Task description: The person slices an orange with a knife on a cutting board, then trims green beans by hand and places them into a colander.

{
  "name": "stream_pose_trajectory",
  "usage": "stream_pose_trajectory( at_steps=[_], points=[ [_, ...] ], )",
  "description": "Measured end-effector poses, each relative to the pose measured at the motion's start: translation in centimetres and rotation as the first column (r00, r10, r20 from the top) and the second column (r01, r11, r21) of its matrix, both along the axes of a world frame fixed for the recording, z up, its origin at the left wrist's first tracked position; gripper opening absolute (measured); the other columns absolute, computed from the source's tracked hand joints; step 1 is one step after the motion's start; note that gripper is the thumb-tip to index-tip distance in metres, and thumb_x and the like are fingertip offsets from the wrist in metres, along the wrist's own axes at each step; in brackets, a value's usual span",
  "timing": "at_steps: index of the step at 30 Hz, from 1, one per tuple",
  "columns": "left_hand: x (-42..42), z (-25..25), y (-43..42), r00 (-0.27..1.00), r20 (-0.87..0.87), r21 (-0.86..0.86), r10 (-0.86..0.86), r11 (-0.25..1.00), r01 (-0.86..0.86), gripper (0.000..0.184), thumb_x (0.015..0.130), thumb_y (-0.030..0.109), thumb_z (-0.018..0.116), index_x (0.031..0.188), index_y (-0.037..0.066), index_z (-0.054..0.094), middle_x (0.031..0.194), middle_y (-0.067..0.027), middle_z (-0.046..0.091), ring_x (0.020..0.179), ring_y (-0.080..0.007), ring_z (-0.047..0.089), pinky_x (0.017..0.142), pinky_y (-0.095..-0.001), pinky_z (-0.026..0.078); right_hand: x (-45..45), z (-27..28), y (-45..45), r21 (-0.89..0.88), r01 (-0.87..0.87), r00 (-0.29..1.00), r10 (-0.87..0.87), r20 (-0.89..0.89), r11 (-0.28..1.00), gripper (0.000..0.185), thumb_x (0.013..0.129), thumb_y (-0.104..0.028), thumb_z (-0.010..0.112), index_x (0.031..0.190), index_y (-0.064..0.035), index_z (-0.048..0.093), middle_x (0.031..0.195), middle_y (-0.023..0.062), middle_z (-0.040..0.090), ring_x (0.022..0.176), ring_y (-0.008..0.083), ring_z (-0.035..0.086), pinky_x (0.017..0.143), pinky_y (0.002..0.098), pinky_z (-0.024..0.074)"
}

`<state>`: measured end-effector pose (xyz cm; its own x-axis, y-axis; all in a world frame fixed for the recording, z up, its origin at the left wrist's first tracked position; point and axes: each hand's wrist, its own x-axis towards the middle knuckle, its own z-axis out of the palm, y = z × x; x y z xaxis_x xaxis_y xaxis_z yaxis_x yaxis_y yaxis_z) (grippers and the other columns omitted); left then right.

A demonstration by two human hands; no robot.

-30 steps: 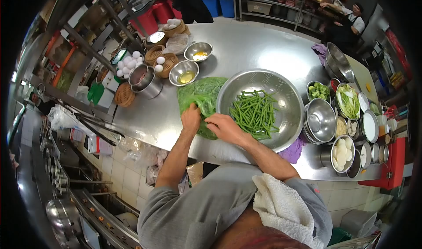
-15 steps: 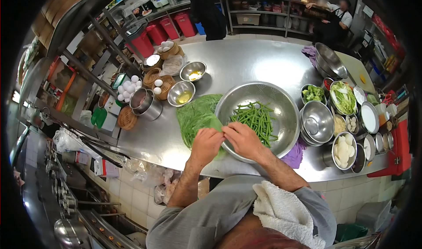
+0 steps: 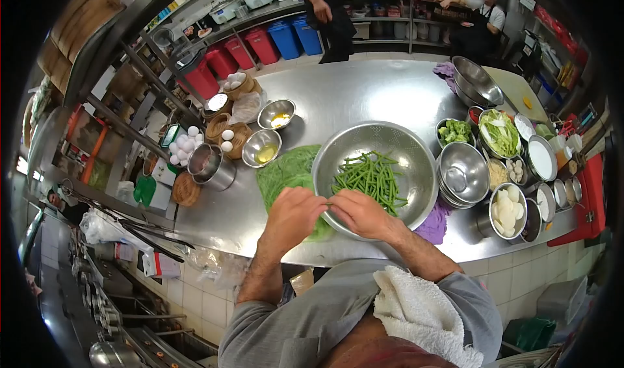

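Observation:
My left hand (image 3: 297,213) and my right hand (image 3: 356,211) meet with fingertips pinched together over the near-left rim of a large steel colander (image 3: 419,173). Whatever sits between the fingers is too small and hidden to make out. Inside the colander lies a heap of cut green beans (image 3: 374,179). A green plastic bag (image 3: 289,163) lies flat on the table, left of the colander and partly behind my left hand.
Steel bowls (image 3: 262,148) with egg, loose eggs (image 3: 186,146) and a steel pot (image 3: 214,166) stand left. At right are stacked bowls (image 3: 463,173), broccoli (image 3: 455,131), lettuce (image 3: 499,134) and sliced white pieces (image 3: 507,212). Two people (image 3: 328,17) are beyond the steel table (image 3: 370,85).
My hands have shifted slightly and stay pinched together near the rim. The view has turned a little. The person across the table now has an arm hanging down.

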<state>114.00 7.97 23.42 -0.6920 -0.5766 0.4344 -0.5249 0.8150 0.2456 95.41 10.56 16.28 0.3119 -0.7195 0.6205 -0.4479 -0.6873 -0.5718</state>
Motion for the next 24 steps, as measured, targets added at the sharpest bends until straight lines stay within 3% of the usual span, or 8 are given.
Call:
stream_pose_trajectory(
  at_steps=[5,11,17,20,21,22,23,24],
  points=[
    [-1.7,-3.4,-0.5,0.995,-0.034,0.14,-0.093,0.985,0.097,0.009,0.076,0.012,0.067,0.083,0.007,0.065,0.076,-0.0075,0.059,0.074,-0.027,0.057,0.067,-0.0377,0.042,-1.9,0.2,0.6,0.018,0.024,0.999,-0.023,-0.046,1.0,0.016,0.081,-0.01,0.06,0.096,-0.0042,0.058,0.083,0.0103,0.055,0.073,0.029,0.057,0.064,0.0377,0.0463],
    [-3.6,-5.5,-0.7,0.989,-0.079,0.164,-0.126,0.977,0.138,0.009,0.077,0.012,0.066,0.083,0.006,0.065,0.075,-0.0079,0.059,0.074,-0.0275,0.057,0.067,-0.0377,0.042,-3.9,-0.7,1.5,0.227,0.082,0.981,-0.038,-0.19,0.971,0.01,0.082,-0.011,0.056,0.088,-0.004,0.059,0.078,0.0119,0.056,0.073,0.0305,0.058,0.064,0.0401,0.0469],
    [-5.0,-6.6,-0.6,0.981,-0.138,0.056,-0.137,0.988,0.146,0.008,0.077,0.01,0.065,0.083,0.005,0.063,0.078,-0.008,0.055,0.069,-0.0283,0.052,0.066,-0.0386,0.042,-4.0,-2.9,1.6,0.247,0.171,0.98,-0.138,-0.146,0.954,0.011,0.081,-0.014,0.057,0.084,-0.0041,0.059,0.076,0.0128,0.056,0.073,0.0322,0.057,0.063,0.0412,0.0468],
    [-5.1,-7.7,-0.3,0.985,-0.165,0.05,-0.059,0.996,0.068,0.007,0.077,0.007,0.065,0.082,0.004,0.062,0.08,-0.0091,0.053,0.068,-0.0268,0.05,0.063,-0.0364,0.041,-3.2,-4.3,1.2,0.19,0.235,0.97,-0.218,-0.107,0.953,0.011,0.08,-0.011,0.056,0.085,-0.0023,0.059,0.071,0.0117,0.056,0.061,0.0262,0.057,0.056,0.0373,0.046],
    [-5.3,-8.2,-0.4,0.984,-0.167,0.051,-0.062,0.996,0.072,0.007,0.077,0.007,0.065,0.082,0.004,0.062,0.08,-0.0091,0.053,0.068,-0.0268,0.05,0.063,-0.0364,0.041,-2.9,-4.4,1.0,0.376,0.207,0.964,-0.254,0.08,0.903,0.01,0.081,-0.01,0.056,0.084,-0.0015,0.059,0.067,0.0088,0.056,0.057,0.02,0.055,0.052,0.0333,0.0443],
    [-5.5,-8.8,-0.4,0.966,-0.259,0.161,-0.016,0.985,0.059,0.006,0.079,0.008,0.064,0.083,0.004,0.061,0.079,-0.0074,0.053,0.069,-0.0231,0.051,0.063,-0.0334,0.042,-2.8,-4.7,0.9,0.544,0.137,0.914,-0.318,0.252,0.827,0.01,0.081,-0.009,0.055,0.084,-0.0008,0.059,0.064,0.0059,0.056,0.052,0.0139,0.053,0.049,0.0293,0.0426],
    [-5.7,-9.4,-0.5,0.939,-0.342,0.272,0.041,0.961,0.057,0.006,0.082,0.008,0.063,0.085,0.003,0.059,0.079,-0.0056,0.054,0.071,-0.0194,0.052,0.062,-0.0304,0.042,-2.7,-5.2,0.8,0.55,0.142,0.913,-0.323,0.248,0.823,0.01,0.081,-0.009,0.055,0.084,-0.0008,0.059,0.064,0.0059,0.056,0.052,0.0139,0.053,0.049,0.0293,0.0426],
    [-6.0,-10.2,-0.7,0.939,-0.343,0.277,0.039,0.959,0.062,0.006,0.082,0.008,0.063,0.085,0.003,0.059,0.079,-0.0056,0.054,0.071,-0.0194,0.052,0.062,-0.0304,0.042,-2.7,-5.8,0.5,0.638,-0.013,0.831,-0.346,0.435,0.77,0.01,0.082,-0.009,0.054,0.085,-0.0006,0.06,0.063,0.0031,0.055,0.052,0.0094,0.05,0.048,0.0256,0.0409]
  ],
)
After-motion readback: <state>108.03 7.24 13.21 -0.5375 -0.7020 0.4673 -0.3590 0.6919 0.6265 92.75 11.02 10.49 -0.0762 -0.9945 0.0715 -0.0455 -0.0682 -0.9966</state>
